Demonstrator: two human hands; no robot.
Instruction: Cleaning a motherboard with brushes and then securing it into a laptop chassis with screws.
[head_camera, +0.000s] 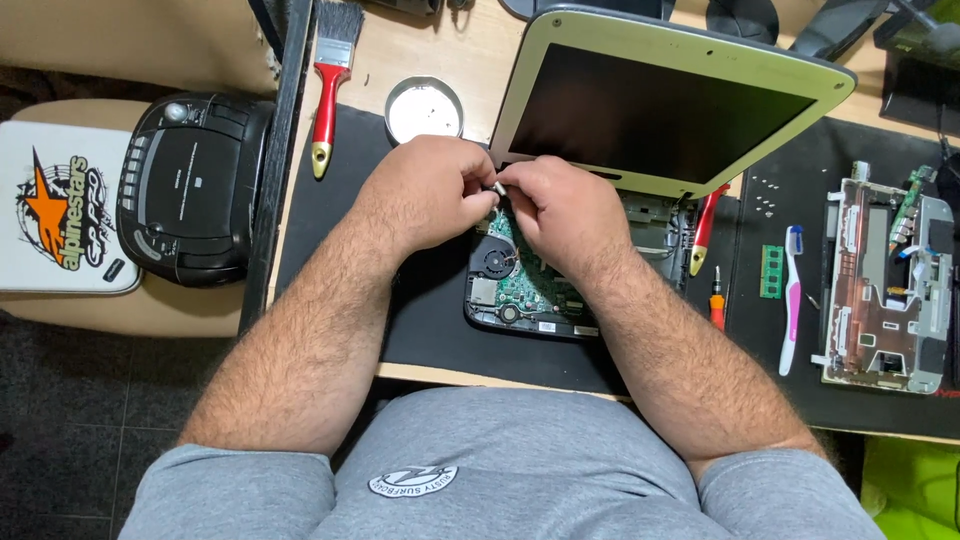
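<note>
We see a small opened laptop (560, 270) lying flat on the desk, its top cover off, baring a green circuit board and a round black fan. Its pale green-framed dark screen tilts up behind. A small whitish piece (499, 187) sits pinched just above the board.

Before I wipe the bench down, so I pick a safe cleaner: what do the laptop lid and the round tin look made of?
The laptop lid looks like matte, pale green moulded plastic, with rounded edges and no metallic glare. The round tin looks like bare metal, probably steel or aluminium, with a bright, silvery rim.
</note>
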